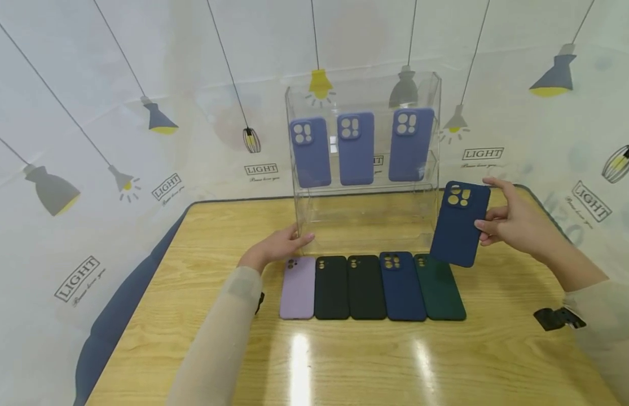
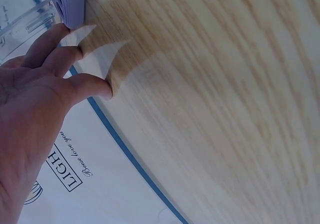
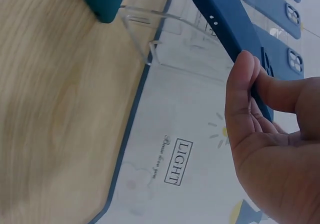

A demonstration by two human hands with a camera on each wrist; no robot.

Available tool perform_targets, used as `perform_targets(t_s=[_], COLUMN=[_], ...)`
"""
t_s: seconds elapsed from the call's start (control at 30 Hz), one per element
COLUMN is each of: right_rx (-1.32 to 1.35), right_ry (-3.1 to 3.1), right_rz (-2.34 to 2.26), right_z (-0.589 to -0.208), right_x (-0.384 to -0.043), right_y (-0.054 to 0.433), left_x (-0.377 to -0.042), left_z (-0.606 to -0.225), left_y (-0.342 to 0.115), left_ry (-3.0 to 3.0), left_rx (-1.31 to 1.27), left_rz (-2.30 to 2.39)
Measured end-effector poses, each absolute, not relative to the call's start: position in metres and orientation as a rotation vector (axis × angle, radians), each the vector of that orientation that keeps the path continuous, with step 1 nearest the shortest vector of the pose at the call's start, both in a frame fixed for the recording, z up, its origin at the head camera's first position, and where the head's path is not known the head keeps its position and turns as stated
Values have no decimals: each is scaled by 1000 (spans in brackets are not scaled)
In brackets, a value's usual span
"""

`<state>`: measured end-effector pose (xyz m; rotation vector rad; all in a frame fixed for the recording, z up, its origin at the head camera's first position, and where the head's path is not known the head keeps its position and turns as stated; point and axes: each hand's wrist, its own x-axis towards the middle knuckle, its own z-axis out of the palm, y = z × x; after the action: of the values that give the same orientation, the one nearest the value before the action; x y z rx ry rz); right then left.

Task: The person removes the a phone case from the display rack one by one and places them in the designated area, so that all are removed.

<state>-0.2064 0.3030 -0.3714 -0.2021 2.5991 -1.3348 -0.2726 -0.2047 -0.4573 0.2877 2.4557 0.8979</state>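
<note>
My right hand [image 1: 519, 220] pinches a navy phone case [image 1: 458, 231] by its right edge, between thumb and fingers, tilted above the table. In the right wrist view the thumb lies by its camera cutout. My left hand [image 1: 276, 245] rests at the lower left corner of a clear acrylic stand [image 1: 365, 225], fingers loosely bent, fingertips on the table in the left wrist view. Three periwinkle cases stand in the upper tier: left [image 1: 312, 160], middle [image 1: 356, 155] and right [image 1: 410, 149]. Below my left thumb lies a lilac case [image 1: 298, 290].
Right of the lilac case, in one row before the stand, lie a black case [image 1: 331, 290], another black case [image 1: 366, 290], a navy case [image 1: 404, 290] and a dark green case [image 1: 441, 290]. A lamp-print cloth [image 1: 233, 73] hangs behind the wooden table [image 1: 192, 299].
</note>
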Motion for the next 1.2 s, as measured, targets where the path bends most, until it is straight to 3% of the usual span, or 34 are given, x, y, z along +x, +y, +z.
perform_targets(t_s=[1.2], right_rx=[-186], right_ry=[2665], right_rz=[-1018], right_z=[-429], right_x=[-194], right_y=[350], left_x=[-271], left_z=[-457], left_y=[-204], left_ry=[2476], left_rx=[312], left_rz=[899])
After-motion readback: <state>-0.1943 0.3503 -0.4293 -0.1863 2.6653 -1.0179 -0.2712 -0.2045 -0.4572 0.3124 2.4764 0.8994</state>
